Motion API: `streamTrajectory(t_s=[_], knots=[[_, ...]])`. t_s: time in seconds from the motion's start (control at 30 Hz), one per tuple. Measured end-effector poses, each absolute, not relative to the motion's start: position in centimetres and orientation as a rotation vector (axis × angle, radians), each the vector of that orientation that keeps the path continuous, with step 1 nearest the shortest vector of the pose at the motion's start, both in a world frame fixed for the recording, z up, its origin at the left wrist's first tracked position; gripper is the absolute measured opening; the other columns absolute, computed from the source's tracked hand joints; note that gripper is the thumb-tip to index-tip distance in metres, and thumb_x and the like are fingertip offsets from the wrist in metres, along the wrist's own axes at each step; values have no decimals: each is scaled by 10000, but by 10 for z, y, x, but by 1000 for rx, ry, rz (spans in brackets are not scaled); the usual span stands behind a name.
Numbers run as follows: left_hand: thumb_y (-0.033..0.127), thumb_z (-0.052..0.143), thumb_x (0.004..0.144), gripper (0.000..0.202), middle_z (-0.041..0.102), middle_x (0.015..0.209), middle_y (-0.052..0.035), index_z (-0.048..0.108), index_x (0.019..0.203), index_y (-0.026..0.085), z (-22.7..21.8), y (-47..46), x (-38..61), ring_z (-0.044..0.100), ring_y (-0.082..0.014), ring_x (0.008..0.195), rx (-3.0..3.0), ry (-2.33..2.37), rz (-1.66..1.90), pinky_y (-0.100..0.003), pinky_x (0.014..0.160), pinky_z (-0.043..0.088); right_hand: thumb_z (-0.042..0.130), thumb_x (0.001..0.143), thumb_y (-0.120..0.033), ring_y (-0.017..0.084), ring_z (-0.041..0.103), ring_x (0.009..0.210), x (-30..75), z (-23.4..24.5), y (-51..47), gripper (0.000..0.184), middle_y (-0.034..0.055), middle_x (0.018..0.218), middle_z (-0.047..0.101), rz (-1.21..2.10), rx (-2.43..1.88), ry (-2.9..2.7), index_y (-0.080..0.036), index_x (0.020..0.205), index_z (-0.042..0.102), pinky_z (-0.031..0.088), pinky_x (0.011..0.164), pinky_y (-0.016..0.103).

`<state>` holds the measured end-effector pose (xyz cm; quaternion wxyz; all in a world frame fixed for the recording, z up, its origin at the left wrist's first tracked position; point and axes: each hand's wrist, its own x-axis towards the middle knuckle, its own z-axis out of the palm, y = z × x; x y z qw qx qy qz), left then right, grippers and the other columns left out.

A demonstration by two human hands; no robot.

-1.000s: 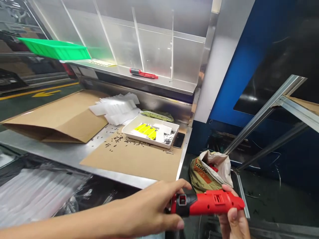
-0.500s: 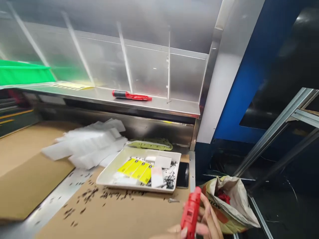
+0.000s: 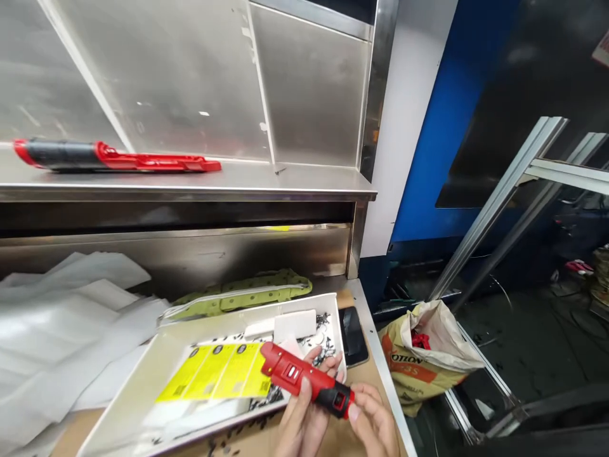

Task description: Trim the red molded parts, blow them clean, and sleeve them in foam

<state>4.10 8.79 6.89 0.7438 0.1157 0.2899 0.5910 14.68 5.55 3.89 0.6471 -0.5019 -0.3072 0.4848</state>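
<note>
While we look down at the lower middle of the frame, both our hands are on one red tool.
Left hand: our left hand cups the red tool from beneath, fingers curled up around its red body.
Right hand: our right hand pinches the tool's black end between thumb and fingers.
Tool's place: it lies slanted, red end up-left and black end down-right, over the near right corner of the white tray, above the brown cardboard sheet.
Tray contents: we count three yellow tags side by side, two white cards behind them, and a scatter of small dark parts, too fine to count.
Beside the tray: one black phone lies just right of it, at the bench edge; one green pouch lies just behind it against the steel back wall.
Left of frame: a heap of white sheets overlaps the tray's left side.
Upper left: a second red and black tool lies flat on the steel shelf.
Lower right: one crumpled paper sack, open at the top with something red inside, sits on the floor, well apart from our hands.
In the way: the tool's red end hides part of the rightmost tag; our fingers hide part of the dark parts.
</note>
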Motion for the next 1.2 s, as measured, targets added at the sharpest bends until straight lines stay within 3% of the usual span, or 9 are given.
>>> streamTrajectory(t_s=[0.2,0.37,0.67,0.87,1.07,1.2], knots=[[480,757,768,701,754,1115,-53,471,1395,353,57,54,17,586,-278,1235,403,633,1285,-460,1156,321,761,676,-617,273,563,1070,134,43,36,493,121,1069,593,1299,-996,-784,-163,866,794,499,892,319],[507,758,757,621,749,1129,-34,534,1324,385,39,14,5,599,-269,1218,382,571,1301,-471,1146,317,751,708,-555,269,539,1122,121,45,1,431,125,1140,565,1308,-991,-812,-158,873,784,468,950,328],[535,825,656,597,759,1108,-46,643,1197,356,33,-16,4,637,-255,1152,379,547,1245,-439,1128,337,787,623,-559,302,534,1134,116,53,-31,447,135,1117,550,1240,-1059,-854,-169,843,797,490,919,355],[499,792,716,487,762,1073,-2,651,1170,394,28,-10,-4,618,-230,1186,419,542,1256,-421,1169,270,787,642,-571,296,545,1134,113,45,-20,440,141,1125,567,1282,-984,-880,-174,831,797,477,952,364],[504,779,725,531,755,1092,-18,622,1215,376,23,12,-15,608,-251,1201,446,599,1288,-424,1153,327,762,652,-621,314,536,1132,106,37,5,509,158,1125,562,1280,-973,-951,-153,850,795,491,928,382],[552,720,761,416,741,1139,-4,661,1130,370,15,28,-25,578,-293,1240,653,748,1311,-473,1152,340,760,655,-609,312,546,1111,101,31,22,488,148,1098,568,1284,-958,-924,-157,838,791,502,893,373]])
